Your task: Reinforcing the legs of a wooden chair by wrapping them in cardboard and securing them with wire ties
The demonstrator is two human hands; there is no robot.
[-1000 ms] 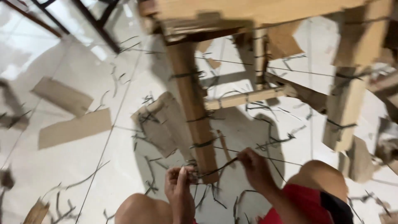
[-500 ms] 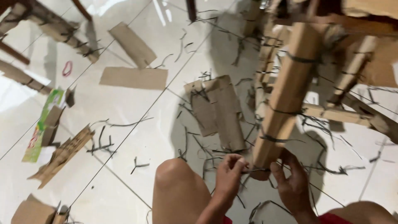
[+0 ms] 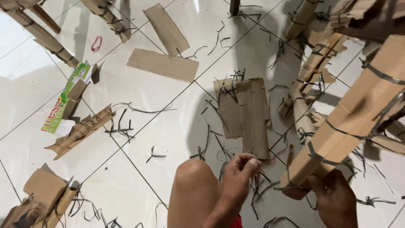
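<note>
A furniture leg wrapped in brown cardboard (image 3: pixel 358 118) and bound with black plastic straps slants down from the upper right to the tiled floor. My right hand (image 3: pixel 335 198) grips its lower end from below. My left hand (image 3: pixel 240 173) is just left of it, above my bare knee (image 3: pixel 192 177). Its fingertips are pinched together on a thin black strap piece (image 3: pixel 256 185) that hangs beneath them. Another strap (image 3: pixel 289 187) runs loose along the foot of the leg.
Flat cardboard pieces (image 3: pixel 249 114) (image 3: pixel 162 64) lie on the white tiles among several cut black strap scraps. More wrapped legs (image 3: pixel 314 63) (image 3: pixel 40 33) stand at the right and upper left. A green printed packet (image 3: pixel 63 101), a red rubber band (image 3: pixel 96 43) and torn cardboard (image 3: pixel 42 194) lie left.
The view has swung left and down. My left hand has pulled away from the wrapped leg toward my knee, while my right hand stays at the leg's foot.
</note>
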